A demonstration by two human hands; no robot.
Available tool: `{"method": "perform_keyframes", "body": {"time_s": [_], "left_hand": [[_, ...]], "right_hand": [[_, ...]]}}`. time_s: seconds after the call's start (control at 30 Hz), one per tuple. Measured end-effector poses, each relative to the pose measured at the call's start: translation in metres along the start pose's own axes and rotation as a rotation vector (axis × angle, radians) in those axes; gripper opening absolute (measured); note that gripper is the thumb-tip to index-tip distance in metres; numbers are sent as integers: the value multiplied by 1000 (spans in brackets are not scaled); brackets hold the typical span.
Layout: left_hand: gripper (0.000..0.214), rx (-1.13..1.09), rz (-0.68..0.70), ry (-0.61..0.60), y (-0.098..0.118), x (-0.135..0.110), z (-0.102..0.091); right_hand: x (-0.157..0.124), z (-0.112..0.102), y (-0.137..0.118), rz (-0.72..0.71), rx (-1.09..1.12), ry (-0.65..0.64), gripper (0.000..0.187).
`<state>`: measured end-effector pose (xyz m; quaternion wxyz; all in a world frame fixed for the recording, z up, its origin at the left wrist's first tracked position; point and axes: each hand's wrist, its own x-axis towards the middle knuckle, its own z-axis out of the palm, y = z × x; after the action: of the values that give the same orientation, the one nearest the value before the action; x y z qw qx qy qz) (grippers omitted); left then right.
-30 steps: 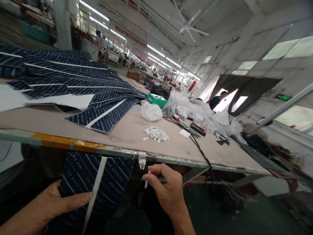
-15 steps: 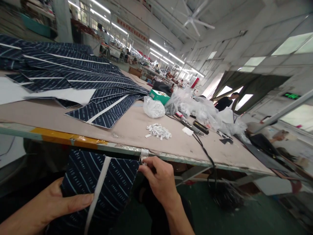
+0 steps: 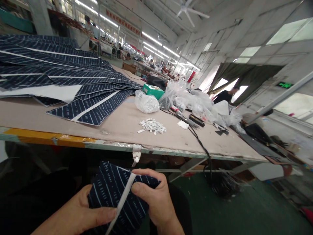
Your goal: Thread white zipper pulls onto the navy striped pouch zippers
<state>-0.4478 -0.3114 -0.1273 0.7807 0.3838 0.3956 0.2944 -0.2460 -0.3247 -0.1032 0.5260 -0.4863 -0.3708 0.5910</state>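
Both hands hold a navy fabric panel (image 3: 107, 186) printed with pale diagonal stripes and lettering, below the table's front edge. A white strip (image 3: 123, 195) runs down it. My left hand (image 3: 83, 209) grips the panel's left side, its thumb lying on the white strip. My right hand (image 3: 154, 192) pinches the upper right part near the strip's top end, thumb in front. A small bracket (image 3: 137, 155) with a white tip is fixed at the table edge just above the panel. The panel's lower part runs out of view.
On the table (image 3: 117, 133) lie a heap of small white tags (image 3: 152, 126), a knotted plastic bag (image 3: 146, 101), a green box (image 3: 153, 91) and a fanned pile of navy panels (image 3: 90, 109). Black cables (image 3: 199, 140) hang over the front edge. A person (image 3: 223, 95) is at the far right.
The panel has moved right and down, away from the bracket. My right hand has left the bracket and now pinches the panel beside the white strip. The view has shifted slightly.
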Motion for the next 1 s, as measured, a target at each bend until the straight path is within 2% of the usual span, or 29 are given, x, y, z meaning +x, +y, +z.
{"method": "perform_keyframes", "body": {"time_s": [0.1,0.2,0.3,0.4,0.57,0.67,0.73,0.83,0.9,1.0], "left_hand": [[41,39,57,90,-5,9,3],[45,35,136,250,2,14,12],[41,94,190,321,12,17,22],[40,80,148,301,17,19,30],[46,-155,16,293,17,23,34],[51,-223,-30,317,14,24,34],[47,-190,2,276,12,23,33],[43,-140,62,230,8,22,32],[46,-161,58,266,7,21,33],[54,-240,-1,336,9,19,35]], "right_hand": [[0,0,4,-34,-1,60,27],[1,-5,6,-81,-126,58,18],[0,-8,8,-175,-248,37,10],[-1,-10,8,-414,-377,10,8],[-7,-12,5,-872,-626,-98,22],[-10,-11,6,-1015,-720,-86,25],[-9,-10,7,-980,-678,14,25],[-3,-11,10,-724,-508,87,15],[2,-13,10,-561,-412,21,1],[6,-14,11,-541,-337,-97,16]]}}
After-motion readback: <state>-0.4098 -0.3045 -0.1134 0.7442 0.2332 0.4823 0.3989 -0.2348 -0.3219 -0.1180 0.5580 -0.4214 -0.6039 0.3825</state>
